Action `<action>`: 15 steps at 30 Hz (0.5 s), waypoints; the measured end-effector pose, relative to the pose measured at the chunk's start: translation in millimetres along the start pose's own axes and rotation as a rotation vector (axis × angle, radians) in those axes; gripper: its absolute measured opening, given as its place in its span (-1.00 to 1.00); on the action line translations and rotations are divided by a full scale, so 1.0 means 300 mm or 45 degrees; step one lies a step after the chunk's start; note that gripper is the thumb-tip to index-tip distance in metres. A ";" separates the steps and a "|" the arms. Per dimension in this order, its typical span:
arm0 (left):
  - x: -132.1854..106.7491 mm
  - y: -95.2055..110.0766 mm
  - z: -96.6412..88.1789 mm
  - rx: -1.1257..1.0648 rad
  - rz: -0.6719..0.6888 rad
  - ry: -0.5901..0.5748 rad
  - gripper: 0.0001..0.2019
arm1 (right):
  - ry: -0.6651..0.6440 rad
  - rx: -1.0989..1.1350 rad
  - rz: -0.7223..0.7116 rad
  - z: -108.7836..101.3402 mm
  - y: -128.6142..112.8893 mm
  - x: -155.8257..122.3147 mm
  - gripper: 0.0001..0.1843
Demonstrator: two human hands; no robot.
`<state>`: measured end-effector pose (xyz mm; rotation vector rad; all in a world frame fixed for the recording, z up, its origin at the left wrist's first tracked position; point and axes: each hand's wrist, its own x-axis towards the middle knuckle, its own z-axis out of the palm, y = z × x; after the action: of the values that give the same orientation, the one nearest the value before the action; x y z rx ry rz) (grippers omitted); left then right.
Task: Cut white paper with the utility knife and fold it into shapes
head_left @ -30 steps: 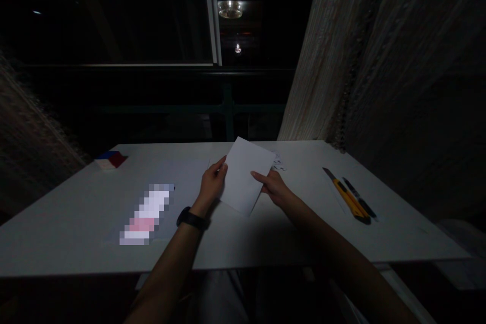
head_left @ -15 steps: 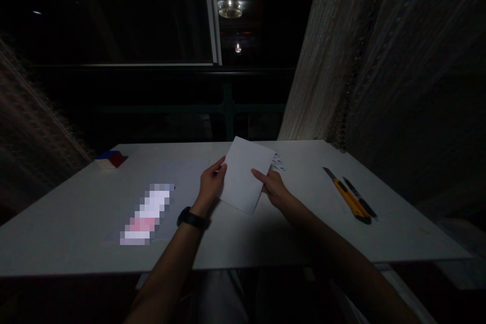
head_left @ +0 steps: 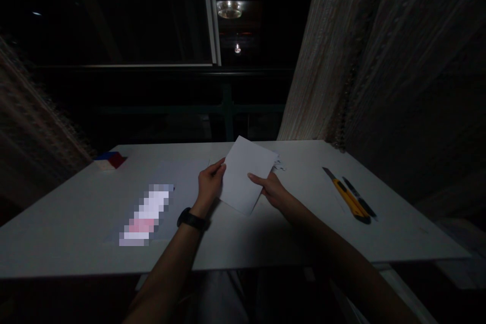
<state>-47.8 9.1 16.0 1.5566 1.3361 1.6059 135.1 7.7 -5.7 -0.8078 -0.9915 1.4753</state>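
A blank white sheet of paper (head_left: 246, 172), perhaps folded, is held up at a tilt above the white table (head_left: 243, 250). My left hand (head_left: 210, 182), with a dark watch on its wrist, pinches the sheet's left edge. At the lower right edge my right hand (head_left: 271, 187) grips it, thumb lying across the front and fingers hidden behind. Small white paper pieces with dark marks (head_left: 280, 163) show partly behind the sheet's right corner.
On the right lie a yellow utility knife (head_left: 351, 200), blade out, and a black pen-like tool (head_left: 360, 197). A blurred-out bright rectangle (head_left: 148, 215) rests on a larger pale sheet (head_left: 188, 177) at left. A red, white and blue block (head_left: 109, 160) stands far left; curtains (head_left: 315, 61) hang behind.
The held paper has turned slightly clockwise, its right corner dropping a little. My right thumb has slid slightly left and down across it. My left hand has barely moved.
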 end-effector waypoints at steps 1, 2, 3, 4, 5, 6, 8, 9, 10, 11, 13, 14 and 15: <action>-0.001 0.001 0.000 0.002 0.012 -0.001 -0.66 | 0.008 0.004 -0.004 0.000 0.001 0.000 -0.49; -0.003 0.001 0.000 0.004 0.023 -0.001 -0.66 | 0.015 0.006 -0.007 0.000 0.002 0.001 -0.50; -0.004 0.001 0.000 0.003 0.031 0.001 -0.66 | 0.019 0.006 -0.010 0.000 0.003 0.002 -0.50; -0.004 0.000 0.000 -0.001 0.033 0.004 -0.66 | 0.023 0.006 -0.012 0.000 0.003 0.003 -0.51; -0.005 -0.001 0.000 -0.010 0.028 0.003 -0.66 | 0.029 0.006 -0.013 0.001 0.004 0.003 -0.51; -0.005 -0.002 0.000 -0.019 0.016 0.001 -0.66 | 0.034 0.006 -0.013 0.001 0.004 0.003 -0.50; -0.005 -0.004 0.000 -0.027 -0.004 -0.004 -0.65 | 0.050 0.011 -0.015 0.001 0.004 0.003 -0.49; -0.006 -0.005 0.001 -0.028 -0.005 -0.007 -0.64 | 0.056 0.016 -0.016 0.000 0.004 0.004 -0.48; -0.006 -0.006 0.001 -0.029 0.001 -0.008 -0.64 | 0.062 0.022 -0.013 0.000 0.004 0.004 -0.47; -0.006 -0.007 0.001 -0.029 0.012 -0.008 -0.64 | 0.068 0.026 -0.010 0.000 0.005 0.004 -0.47; -0.006 -0.009 0.001 -0.023 0.038 -0.009 -0.64 | 0.072 0.029 0.005 0.000 0.005 0.005 -0.49; -0.006 -0.009 0.000 -0.015 0.049 -0.007 -0.64 | 0.066 0.028 0.012 0.001 0.005 0.004 -0.51; -0.006 -0.010 -0.001 -0.002 0.060 -0.004 -0.64 | 0.054 0.027 0.016 0.003 0.005 0.003 -0.52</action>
<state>-48.4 8.6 12.7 1.6001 1.3053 1.6311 133.6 8.4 -6.6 -0.8283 -0.9391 1.4708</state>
